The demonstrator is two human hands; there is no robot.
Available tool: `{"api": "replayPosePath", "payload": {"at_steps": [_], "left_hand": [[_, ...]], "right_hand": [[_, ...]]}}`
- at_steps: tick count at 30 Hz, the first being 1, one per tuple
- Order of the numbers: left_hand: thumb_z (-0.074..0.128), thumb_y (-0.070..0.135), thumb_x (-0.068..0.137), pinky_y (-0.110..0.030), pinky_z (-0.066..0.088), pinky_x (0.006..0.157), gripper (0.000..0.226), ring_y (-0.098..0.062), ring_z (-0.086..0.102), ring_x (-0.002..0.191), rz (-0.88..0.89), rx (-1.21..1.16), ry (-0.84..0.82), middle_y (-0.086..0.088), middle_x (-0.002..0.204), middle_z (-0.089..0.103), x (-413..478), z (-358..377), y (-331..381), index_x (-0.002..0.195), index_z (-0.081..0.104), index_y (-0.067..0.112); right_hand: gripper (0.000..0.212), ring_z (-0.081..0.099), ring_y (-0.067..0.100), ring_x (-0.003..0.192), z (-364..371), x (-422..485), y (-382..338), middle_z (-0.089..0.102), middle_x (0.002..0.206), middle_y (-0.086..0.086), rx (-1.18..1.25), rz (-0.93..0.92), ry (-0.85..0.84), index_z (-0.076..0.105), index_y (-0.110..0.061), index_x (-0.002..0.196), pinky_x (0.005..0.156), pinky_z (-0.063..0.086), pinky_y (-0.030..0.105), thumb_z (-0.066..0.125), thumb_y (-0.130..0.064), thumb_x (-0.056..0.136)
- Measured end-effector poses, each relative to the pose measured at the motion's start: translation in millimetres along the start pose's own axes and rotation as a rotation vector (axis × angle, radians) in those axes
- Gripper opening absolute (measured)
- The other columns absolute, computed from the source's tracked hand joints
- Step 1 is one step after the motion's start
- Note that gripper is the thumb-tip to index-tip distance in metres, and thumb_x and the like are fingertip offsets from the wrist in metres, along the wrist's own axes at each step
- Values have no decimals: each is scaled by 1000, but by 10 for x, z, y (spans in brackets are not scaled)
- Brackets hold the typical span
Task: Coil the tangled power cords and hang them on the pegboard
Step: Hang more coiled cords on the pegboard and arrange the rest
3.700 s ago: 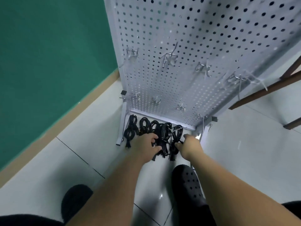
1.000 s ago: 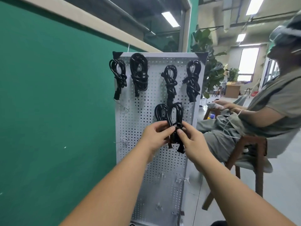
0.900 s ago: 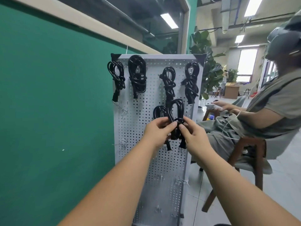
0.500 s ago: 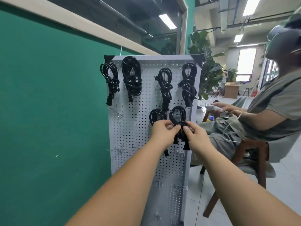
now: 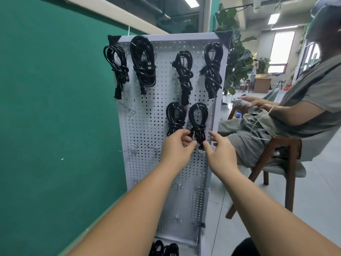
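A green wall (image 5: pixel 55 108) fills the left side. Against it stands the white pegboard (image 5: pixel 147 126). Four coiled black cords (image 5: pixel 116 67) hang across its top row. The second one shows a plug (image 5: pixel 148 65) with two pale marks, too small to read. Lower down hang two more coils, the lower left cord (image 5: pixel 175 117) and the lower right cord (image 5: pixel 198 119), each looped over a hook and wrapped at the waist.

The left hand (image 5: pixel 175 146) is curled, its thumb and forefinger pinching a strand at the bottom of the lower right cord. The right hand (image 5: pixel 219 154) is loosely spread and holds nothing. Its forefinger tip touches the plug end hanging under that coil, while its thumb stands apart from it.

At the foot of the board more black cords (image 5: pixel 164 249) lie on the floor, cut off by the frame's lower edge.

To the right a seated person (image 5: pixel 304 100) in grey sits on a wooden chair (image 5: pixel 289 163), holding a small white object with a white cable trailing from it.
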State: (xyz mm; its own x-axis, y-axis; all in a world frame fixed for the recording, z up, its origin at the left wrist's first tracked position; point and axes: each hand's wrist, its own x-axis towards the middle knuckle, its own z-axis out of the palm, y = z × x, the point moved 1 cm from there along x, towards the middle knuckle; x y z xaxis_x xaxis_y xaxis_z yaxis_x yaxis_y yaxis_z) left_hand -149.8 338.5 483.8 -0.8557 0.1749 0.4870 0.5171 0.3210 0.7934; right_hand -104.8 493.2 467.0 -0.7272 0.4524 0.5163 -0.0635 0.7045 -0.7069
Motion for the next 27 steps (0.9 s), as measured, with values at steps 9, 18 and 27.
{"api": "replayPosePath", "payload": {"at_steps": [9,18,27], "left_hand": [[81,34,90,-37,60,90,34,-6,66,91,-100,207,-159,17,100,70,-798,-140,-947,122,70,29],[79,37,91,-34,54,97,46,-14,66,111,-340,493,-437,9,126,69,-1712,-267,-2306,134,66,27],[77,43,90,-36,55,92,41,-16,64,108,-450,587,-560,8,121,66,-2086,-92,-3233,128,66,31]], "right_hand": [[48,59,22,120,485,-935,474,57,138,5,-51,166,-166,53,-23,149,102,51,43,64,-34,103],[56,69,32,103,1337,-1634,1170,60,144,17,-296,378,-735,52,-14,151,91,57,41,67,-36,102],[57,59,33,132,2056,-1982,1824,61,147,12,-502,402,-1011,53,-12,151,107,48,38,64,-41,103]]}}
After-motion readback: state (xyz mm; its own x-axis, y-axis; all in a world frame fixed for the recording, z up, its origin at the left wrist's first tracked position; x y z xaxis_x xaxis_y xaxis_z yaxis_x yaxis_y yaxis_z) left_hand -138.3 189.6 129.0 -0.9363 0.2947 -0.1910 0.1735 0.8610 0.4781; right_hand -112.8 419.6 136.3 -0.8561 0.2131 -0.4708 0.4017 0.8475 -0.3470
